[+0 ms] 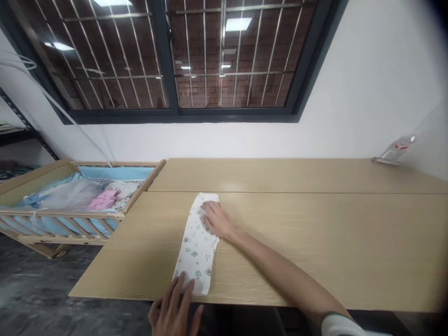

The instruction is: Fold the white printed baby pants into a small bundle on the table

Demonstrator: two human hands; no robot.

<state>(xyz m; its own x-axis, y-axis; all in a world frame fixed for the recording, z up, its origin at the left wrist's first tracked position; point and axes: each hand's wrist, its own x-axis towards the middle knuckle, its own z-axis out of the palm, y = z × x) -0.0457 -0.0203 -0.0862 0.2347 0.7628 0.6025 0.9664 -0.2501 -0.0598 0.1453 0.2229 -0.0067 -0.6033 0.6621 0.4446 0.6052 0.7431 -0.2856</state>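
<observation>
A white cloth [196, 247] with small printed figures, folded into a long narrow strip, lies flat on the wooden table [297, 242]. It runs from near the front edge toward the back. My right hand [217, 219] rests on the far part of the cloth, palm down with fingers stretched out. At the near end, my left hand [175, 305] has its fingers spread, the tips on or just over the cloth's lower left corner. Neither hand grips anything. I cannot tell what kind of cloth article it is.
A wooden crib [124, 214] with blue lining stands left of the table, holding bedding and a pink cloth [103, 199]. A clear plastic bottle-like item [395, 148] is at the back right. A barred window [227, 115] is above the table, in the white wall.
</observation>
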